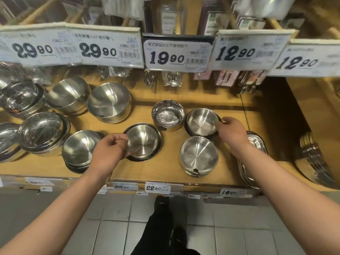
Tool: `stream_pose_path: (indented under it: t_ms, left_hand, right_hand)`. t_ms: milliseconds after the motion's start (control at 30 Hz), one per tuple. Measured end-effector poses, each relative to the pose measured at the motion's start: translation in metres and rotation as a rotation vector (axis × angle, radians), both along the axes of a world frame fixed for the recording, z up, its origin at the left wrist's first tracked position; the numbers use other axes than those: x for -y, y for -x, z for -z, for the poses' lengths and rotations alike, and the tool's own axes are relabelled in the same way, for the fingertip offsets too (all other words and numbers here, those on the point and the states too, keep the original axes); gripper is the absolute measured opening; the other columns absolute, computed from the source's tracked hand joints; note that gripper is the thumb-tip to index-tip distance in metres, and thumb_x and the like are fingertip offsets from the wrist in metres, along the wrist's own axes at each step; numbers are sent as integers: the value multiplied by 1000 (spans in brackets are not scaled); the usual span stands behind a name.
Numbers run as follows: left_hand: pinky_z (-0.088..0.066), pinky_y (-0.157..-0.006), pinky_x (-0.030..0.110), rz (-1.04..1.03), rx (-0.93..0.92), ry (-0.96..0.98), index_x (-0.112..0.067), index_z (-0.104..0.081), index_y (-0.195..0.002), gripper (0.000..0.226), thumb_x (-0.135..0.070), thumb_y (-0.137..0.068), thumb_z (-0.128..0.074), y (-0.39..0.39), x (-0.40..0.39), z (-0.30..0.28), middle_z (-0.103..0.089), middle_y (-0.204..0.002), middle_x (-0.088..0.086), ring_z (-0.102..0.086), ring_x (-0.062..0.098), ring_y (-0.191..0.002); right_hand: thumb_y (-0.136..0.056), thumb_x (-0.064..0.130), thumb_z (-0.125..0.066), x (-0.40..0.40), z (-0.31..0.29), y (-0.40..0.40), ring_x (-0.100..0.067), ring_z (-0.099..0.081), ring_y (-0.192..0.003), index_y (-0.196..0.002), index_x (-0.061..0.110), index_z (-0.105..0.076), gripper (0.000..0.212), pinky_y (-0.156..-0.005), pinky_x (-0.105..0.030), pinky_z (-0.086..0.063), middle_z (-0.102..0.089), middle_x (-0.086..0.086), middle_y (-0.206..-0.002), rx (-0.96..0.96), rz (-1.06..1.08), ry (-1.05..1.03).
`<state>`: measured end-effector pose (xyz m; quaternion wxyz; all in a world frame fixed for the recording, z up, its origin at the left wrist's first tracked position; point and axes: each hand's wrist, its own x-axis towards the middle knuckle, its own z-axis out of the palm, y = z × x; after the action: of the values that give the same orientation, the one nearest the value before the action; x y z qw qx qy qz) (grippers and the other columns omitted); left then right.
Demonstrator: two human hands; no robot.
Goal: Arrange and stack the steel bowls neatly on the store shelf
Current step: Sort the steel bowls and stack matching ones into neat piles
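Several steel bowls stand on the wooden shelf (165, 168). My left hand (108, 150) grips the left rim of a wide shallow bowl (145, 141) at the shelf's middle front. My right hand (230, 129) pinches the right rim of a small bowl (201, 122) further back. In front of that bowl sits a short stack of bowls (198, 156). A plastic-wrapped bowl (167, 115) stands between the two held bowls, towards the back. Another stack (80, 150) is just left of my left hand.
Larger bowls (109, 103) and wrapped bowls (44, 132) fill the shelf's left side. Stacked steel trays (255, 144) lie under my right forearm, and plates (312, 159) lean at the far right. Price tags (176, 54) hang along the shelf above, with packed cutlery behind.
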<state>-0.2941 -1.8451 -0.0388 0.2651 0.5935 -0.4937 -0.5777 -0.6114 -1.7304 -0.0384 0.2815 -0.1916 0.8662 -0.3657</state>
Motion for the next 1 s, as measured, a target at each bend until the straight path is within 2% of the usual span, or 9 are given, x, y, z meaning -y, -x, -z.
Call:
stream_pose_path:
  t_ms: [67, 200, 333, 467, 567, 633, 767, 900, 1000]
  left_hand:
    - [-59, -77, 31, 2, 47, 3, -11, -68, -109, 15, -12, -97, -60, -4, 8, 7, -70, -106, 12, -67, 18, -86]
    - [-53, -100, 49, 76, 167, 48, -16, -69, -115, 23, -16, -93, -64, -7, 14, 16, -73, -103, 5, -69, 26, -103]
    - [-51, -103, 45, 120, 290, 84, -17, -68, -123, 34, -16, -89, -69, -6, 18, 21, -73, -106, 0, -66, 23, -108]
    - [-51, -103, 46, 144, 359, 72, -17, -69, -122, 35, -17, -87, -70, -6, 23, 23, -74, -106, 0, -67, 22, -107]
    - [-51, -102, 47, 168, 378, 59, -15, -67, -127, 41, -20, -86, -71, -3, 26, 24, -74, -109, 5, -68, 27, -108]
    - [-53, -100, 45, 198, 410, 80, -14, -68, -126, 40, -21, -87, -71, 1, 27, 23, -74, -105, 2, -69, 27, -104]
    - [-51, -88, 32, 234, 478, 192, -16, -72, -117, 30, -15, -88, -70, 7, 26, 22, -67, -90, -8, -65, 18, -94]
    - [-44, -73, 27, 218, 486, 297, -13, -72, -111, 24, -10, -88, -67, 8, 18, 18, -64, -79, -15, -60, 17, -83]
    - [-37, -58, 21, 174, 494, 415, -9, -72, -101, 17, -6, -85, -66, 11, 9, 11, -60, -74, -10, -58, 19, -75]
  right_hand:
    - [-95, 29, -61, 9, 5, 6, -31, -68, -103, -144, 9, -51, 54, -92, -44, -56, -68, -9, -119, -63, -29, -47]
    - [-95, 24, -63, 20, 14, 10, -36, -64, -109, -124, 4, -66, 35, -81, -28, -40, -72, -17, -116, -248, -113, -114]
    - [-90, 20, -68, 23, 15, 6, -38, -65, -111, -119, 5, -71, 33, -86, -33, -46, -73, -18, -115, -345, -168, -194]
    - [-87, 17, -69, 21, 12, 4, -38, -65, -105, -112, 7, -75, 28, -78, -30, -42, -75, -19, -109, -304, -184, -266]
    - [-86, 17, -71, 20, 9, 2, -38, -67, -104, -113, 7, -72, 30, -85, -33, -49, -74, -18, -108, -279, -122, -225]
    - [-83, 18, -72, 21, 7, 1, -37, -69, -98, -110, 12, -68, 28, -89, -41, -56, -74, -18, -104, -216, -73, -180]
    - [-80, 15, -72, 18, 3, 3, -39, -73, -84, -90, 19, -63, 14, -81, -54, -61, -74, -19, -93, -85, 28, -104]
    - [-87, 12, -73, 7, -10, 3, -24, -72, -57, -83, 20, -58, 17, -58, -42, -64, -73, -16, -90, 89, 209, 84]
    - [-89, 9, -70, -4, -25, 2, -20, -72, -58, -89, 17, -60, 13, -59, -37, -64, -72, -12, -92, 183, 268, 208]
